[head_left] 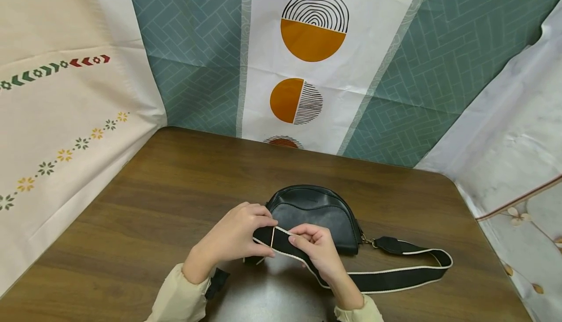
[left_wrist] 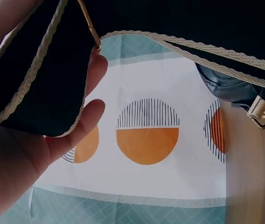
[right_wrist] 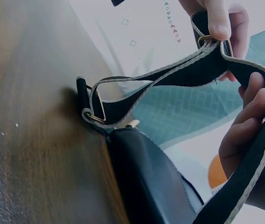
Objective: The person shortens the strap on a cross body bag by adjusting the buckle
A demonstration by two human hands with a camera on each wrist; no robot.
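1. The black strap with pale braided edges [head_left: 391,279] is up in a person's hands at the near side of the bag; beyond the right hand it drops to the tabletop and loops round to the bag's right end.
2. A thin gold-toned slider [head_left: 273,237] sits across the raised stretch, with the strap doubled through it, as the right wrist view shows.
3. The left hand [head_left: 239,231] pinches the strap beside that slider, fingers at the upper edge and thumb at the lower.
4. The right hand [head_left: 318,249] holds the next stretch just along from it, thumb laid on top and fingers bent beneath the band.
5. Right behind the hands I see the black half-round bag [head_left: 311,219], resting on the table with its curved side away from the person.
6. At its right end a small metal clip [head_left: 368,240] joins it to the strap's dark end tab [head_left: 391,245].
7. Under everything lies the brown wood-grain table [head_left: 175,175].
8. Past the far edge hangs a teal and white cloth [head_left: 303,68] printed with orange-and-line circles; a cream patterned cloth [head_left: 66,117] hangs to the left.
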